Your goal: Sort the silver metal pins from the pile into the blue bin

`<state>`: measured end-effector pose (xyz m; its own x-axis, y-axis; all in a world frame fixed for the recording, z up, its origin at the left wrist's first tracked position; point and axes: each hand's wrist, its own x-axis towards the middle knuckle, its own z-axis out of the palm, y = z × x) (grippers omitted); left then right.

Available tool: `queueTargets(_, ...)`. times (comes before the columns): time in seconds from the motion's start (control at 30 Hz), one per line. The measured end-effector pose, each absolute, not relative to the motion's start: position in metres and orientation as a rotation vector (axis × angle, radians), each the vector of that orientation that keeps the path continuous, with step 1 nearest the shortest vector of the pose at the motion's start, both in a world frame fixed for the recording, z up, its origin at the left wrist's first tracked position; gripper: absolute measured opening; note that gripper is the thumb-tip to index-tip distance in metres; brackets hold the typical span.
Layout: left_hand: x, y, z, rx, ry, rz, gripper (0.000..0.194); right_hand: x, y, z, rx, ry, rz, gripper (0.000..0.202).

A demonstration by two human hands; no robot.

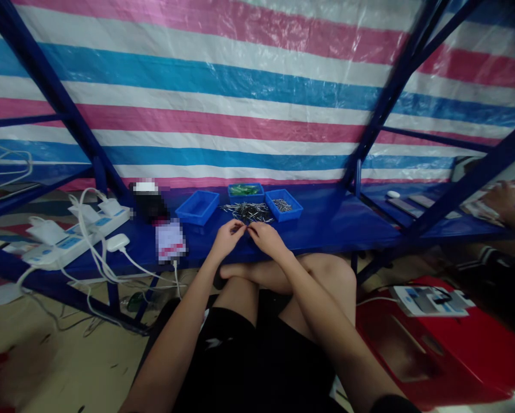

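My left hand and my right hand meet fingertip to fingertip at the front edge of the blue bench. Both are closed in a pinch; whatever lies between the fingers is too small to make out. Just beyond them is a loose pile of thin black and silver pieces. Left of the pile stands a blue tray with no contents showing. Behind it, another blue tray holds green pieces. To the right, a third blue tray contains small silvery metal parts.
A white power strip with chargers and tangled cables lies at the left, near a blurred-out phone. Blue metal posts frame the bench. At far right are another person's hands. A red box stands below right.
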<state>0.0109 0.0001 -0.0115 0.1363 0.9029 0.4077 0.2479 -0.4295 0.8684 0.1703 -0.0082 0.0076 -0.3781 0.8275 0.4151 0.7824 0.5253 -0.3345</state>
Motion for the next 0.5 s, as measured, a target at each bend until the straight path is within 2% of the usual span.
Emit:
queueTargets(0.2, 0.0108, 0.001, -0.0128, 1.766, 1.114, 1.24, 0.021, 0.1725, -0.0068, 0.0131, -1.204, -2.07, 0.159, 0.022)
queueTargets(0.5, 0.0102, 0.0005, -0.01, 1.856, 1.198, 1.29, 0.021, 0.1737, -0.0046, 0.0064, -1.305, -2.212, 0.162, 0.013)
